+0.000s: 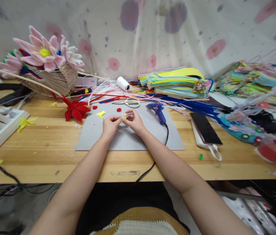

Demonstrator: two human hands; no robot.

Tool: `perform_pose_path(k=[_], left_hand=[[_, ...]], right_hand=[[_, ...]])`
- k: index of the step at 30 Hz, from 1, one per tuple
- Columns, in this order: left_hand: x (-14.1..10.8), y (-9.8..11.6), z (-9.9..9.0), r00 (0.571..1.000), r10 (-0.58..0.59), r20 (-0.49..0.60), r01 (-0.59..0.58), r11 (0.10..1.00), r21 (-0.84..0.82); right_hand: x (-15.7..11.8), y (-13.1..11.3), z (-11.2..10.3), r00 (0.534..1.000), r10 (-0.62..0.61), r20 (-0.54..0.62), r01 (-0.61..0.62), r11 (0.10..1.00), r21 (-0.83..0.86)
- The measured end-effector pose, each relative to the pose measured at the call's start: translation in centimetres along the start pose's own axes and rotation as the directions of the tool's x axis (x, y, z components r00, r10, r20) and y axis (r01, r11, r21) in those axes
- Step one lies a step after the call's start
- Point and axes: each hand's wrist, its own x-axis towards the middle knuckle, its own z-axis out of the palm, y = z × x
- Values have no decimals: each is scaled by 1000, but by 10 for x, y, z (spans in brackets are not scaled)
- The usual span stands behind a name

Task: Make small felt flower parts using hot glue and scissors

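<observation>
Over the grey cutting mat (128, 142), both hands meet with bent fingers. My right hand (135, 122) is closed, pinching a small yellow piece (124, 117) at its fingertips. My left hand (111, 126) is closed in a pinch right beside that piece; what lies between its fingertips is too small to make out. Just beyond the hands are a red felt-like disc (118, 110) and a pair of scissors (132, 103). A yellow scrap (101, 114) lies left of my left hand. To the right of my hands a blue glue gun (158, 113) rests on the mat.
A red fuzzy flower (75, 110) on a stick lies left of the mat. Pink flowers (43, 52) stand in a woven basket (62, 78). Bundled pipe cleaners (177, 81) and a white spool (123, 84) line the back. A phone (206, 128) sits at right.
</observation>
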Motion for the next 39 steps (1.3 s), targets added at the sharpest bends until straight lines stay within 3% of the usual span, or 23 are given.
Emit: perform_pose_path(k=[7, 15, 20, 25, 34, 39], left_hand=[[-2, 3, 0, 999, -25, 46, 27, 998, -60], [-2, 5, -7, 990, -28, 141, 40, 996, -83], [-1, 3, -7, 990, -12, 140, 19, 999, -46], [0, 1, -4, 998, 4, 69, -4, 1000, 1], [2, 2, -5, 993, -36, 111, 44, 997, -71], [2, 2, -3, 996, -60, 62, 68, 987, -145]], right_hand=[[1, 0, -1, 999, 31, -6, -31, 997, 67], [-1, -3, -4, 992, 85, 98, -98, 985, 142], [0, -1, -5, 993, 92, 80, -102, 986, 135], [1, 0, -4, 995, 80, 61, -86, 992, 96], [-1, -2, -3, 998, 46, 47, -53, 988, 143], [-1, -3, -3, 997, 31, 67, -40, 990, 133]])
